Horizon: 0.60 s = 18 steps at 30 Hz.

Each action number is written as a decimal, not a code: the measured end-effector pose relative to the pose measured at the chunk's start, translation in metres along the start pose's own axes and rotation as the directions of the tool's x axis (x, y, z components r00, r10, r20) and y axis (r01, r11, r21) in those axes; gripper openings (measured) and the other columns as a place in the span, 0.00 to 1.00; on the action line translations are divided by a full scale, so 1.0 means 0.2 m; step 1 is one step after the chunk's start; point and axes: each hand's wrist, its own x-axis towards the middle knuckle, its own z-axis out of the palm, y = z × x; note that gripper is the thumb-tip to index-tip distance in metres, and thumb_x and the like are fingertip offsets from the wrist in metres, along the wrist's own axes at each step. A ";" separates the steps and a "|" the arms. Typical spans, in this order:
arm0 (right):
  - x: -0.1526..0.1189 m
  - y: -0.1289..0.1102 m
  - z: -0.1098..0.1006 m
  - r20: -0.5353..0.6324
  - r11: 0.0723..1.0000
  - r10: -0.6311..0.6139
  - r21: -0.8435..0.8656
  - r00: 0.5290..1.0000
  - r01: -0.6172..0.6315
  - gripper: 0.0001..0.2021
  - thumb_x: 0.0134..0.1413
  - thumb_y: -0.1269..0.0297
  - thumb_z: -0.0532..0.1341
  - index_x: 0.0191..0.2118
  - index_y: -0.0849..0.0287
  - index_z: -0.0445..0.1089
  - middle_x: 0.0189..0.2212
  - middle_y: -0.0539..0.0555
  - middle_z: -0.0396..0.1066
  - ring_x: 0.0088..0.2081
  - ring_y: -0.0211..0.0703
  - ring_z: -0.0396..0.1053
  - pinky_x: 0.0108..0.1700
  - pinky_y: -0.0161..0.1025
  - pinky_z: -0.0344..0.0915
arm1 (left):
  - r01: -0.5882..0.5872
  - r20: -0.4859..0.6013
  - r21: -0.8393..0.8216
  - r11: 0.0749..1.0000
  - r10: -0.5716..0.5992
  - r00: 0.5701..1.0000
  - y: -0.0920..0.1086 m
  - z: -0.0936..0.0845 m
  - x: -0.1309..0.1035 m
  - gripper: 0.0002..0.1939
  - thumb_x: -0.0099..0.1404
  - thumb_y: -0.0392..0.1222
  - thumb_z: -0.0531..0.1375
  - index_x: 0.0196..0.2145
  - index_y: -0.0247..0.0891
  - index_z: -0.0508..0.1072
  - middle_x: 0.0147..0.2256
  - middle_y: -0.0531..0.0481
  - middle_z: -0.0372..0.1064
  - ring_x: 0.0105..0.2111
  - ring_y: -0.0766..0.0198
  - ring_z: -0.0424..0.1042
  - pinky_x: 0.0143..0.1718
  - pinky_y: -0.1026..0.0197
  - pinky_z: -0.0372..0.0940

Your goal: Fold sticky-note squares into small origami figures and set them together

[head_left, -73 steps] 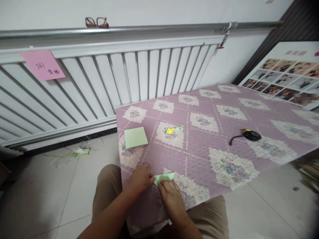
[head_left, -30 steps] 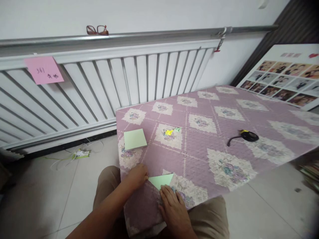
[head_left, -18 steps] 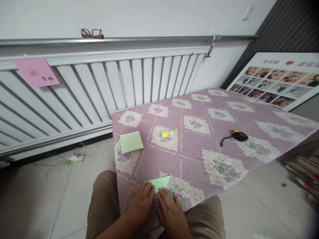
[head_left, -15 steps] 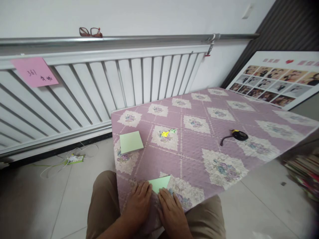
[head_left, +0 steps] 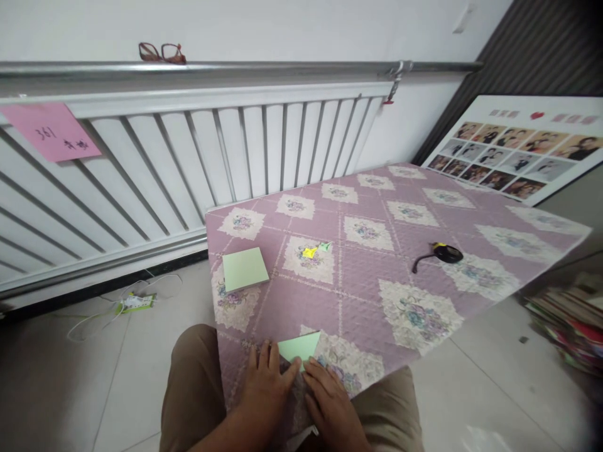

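Observation:
A light green folded paper (head_left: pixel 299 348) lies near the front edge of the cloth-covered table, its point toward me. My left hand (head_left: pixel 267 376) rests at its left side, fingers apart, the thumb touching the paper. Against its right side lies my right hand (head_left: pixel 330 392), fingers stretched out and pressing on the edge. Farther back on the left sits a pad of pale green square paper (head_left: pixel 245 270). Small folded pieces, one yellow (head_left: pixel 309 252) and one green (head_left: pixel 325 247), lie near the middle.
A black tape measure with a strap (head_left: pixel 447 253) lies on the right of the floral tablecloth (head_left: pixel 362 301). Behind the table stand a white radiator (head_left: pixel 254 144) and a photo board (head_left: pixel 513 150). Glasses (head_left: pixel 162 53) rest on the pipe.
My left hand has spread, its thumb moving right onto the paper. My right hand has shifted slightly at the paper's right edge. The view has moved a little.

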 end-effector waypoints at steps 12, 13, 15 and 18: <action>0.12 0.03 -0.04 0.073 0.983 0.185 -0.025 0.980 -0.184 0.17 0.57 0.64 0.58 0.53 0.53 0.68 0.52 0.56 0.69 0.54 0.51 0.65 0.54 0.49 0.62 | -0.116 0.044 0.050 0.992 0.114 0.993 0.08 0.05 0.04 0.23 0.70 0.37 0.48 0.62 0.43 0.58 0.59 0.37 0.57 0.58 0.46 0.57 0.55 0.41 0.56; 0.12 0.04 -0.04 0.085 0.983 0.181 -0.030 0.980 -0.179 0.18 0.57 0.63 0.58 0.54 0.54 0.67 0.53 0.55 0.69 0.55 0.51 0.64 0.55 0.49 0.61 | -0.118 0.042 0.058 0.991 0.116 0.992 0.08 0.06 0.04 0.23 0.70 0.38 0.48 0.62 0.46 0.58 0.59 0.38 0.57 0.59 0.45 0.57 0.55 0.40 0.56; 0.13 0.04 -0.06 0.121 0.985 0.171 -0.048 0.978 -0.166 0.21 0.56 0.62 0.59 0.56 0.53 0.65 0.56 0.54 0.66 0.58 0.52 0.61 0.56 0.49 0.59 | -0.117 0.049 0.071 0.991 0.114 0.992 0.08 0.08 0.04 0.23 0.70 0.38 0.50 0.61 0.48 0.59 0.60 0.38 0.56 0.58 0.44 0.57 0.54 0.39 0.57; 0.15 0.06 -0.08 0.176 0.978 0.204 -0.084 0.963 -0.192 0.23 0.56 0.62 0.59 0.58 0.51 0.62 0.59 0.52 0.61 0.60 0.53 0.57 0.55 0.51 0.58 | -0.104 0.078 0.058 0.993 0.100 0.992 0.08 0.08 0.04 0.23 0.69 0.41 0.51 0.61 0.49 0.59 0.60 0.36 0.55 0.58 0.41 0.56 0.53 0.36 0.56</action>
